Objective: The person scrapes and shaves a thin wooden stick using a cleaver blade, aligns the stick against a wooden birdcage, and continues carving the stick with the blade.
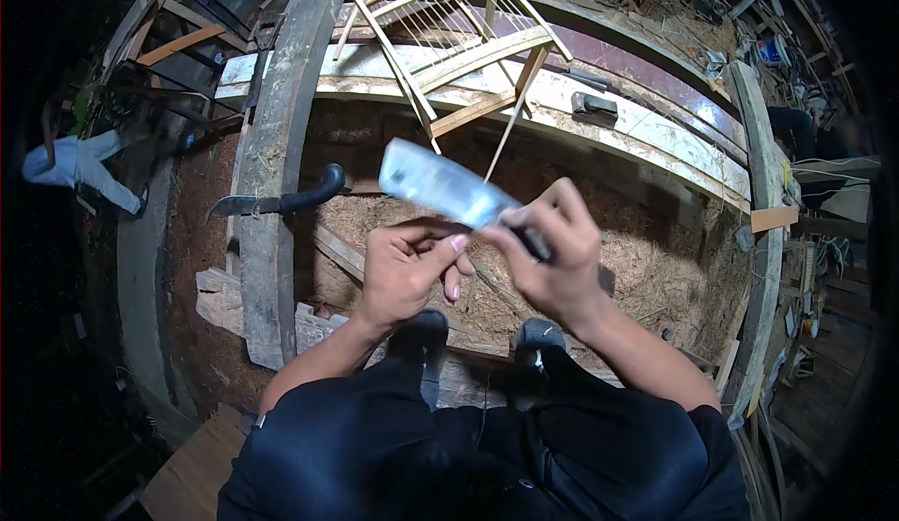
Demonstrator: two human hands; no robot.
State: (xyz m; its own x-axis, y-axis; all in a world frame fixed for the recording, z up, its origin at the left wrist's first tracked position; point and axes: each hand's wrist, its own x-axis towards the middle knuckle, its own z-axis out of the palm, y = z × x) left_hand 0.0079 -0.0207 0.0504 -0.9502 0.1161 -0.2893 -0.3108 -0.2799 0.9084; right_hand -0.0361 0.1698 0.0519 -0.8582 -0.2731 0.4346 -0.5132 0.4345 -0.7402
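Note:
My right hand (554,249) is closed around the dark handle of a cleaver (435,182). Its broad shiny blade points up and to the left, slightly blurred. Just below the blade, my left hand (409,273) has its fingers curled together near the cleaver's handle end; whatever they pinch is hidden or too small to name. A thin pale stick (506,137) runs down behind the blade, and I cannot tell whether it reaches my left hand. Beyond the cleaver, a slatted wooden frame with thin bars (482,53) leans on a white-topped plank.
A curved knife with a black handle (314,190) lies across the left beam (276,146). On the white plank (674,137) sits a dark block (595,109). Shavings (646,278) cover the ground between my feet and the plank. A person (89,165) is at far left.

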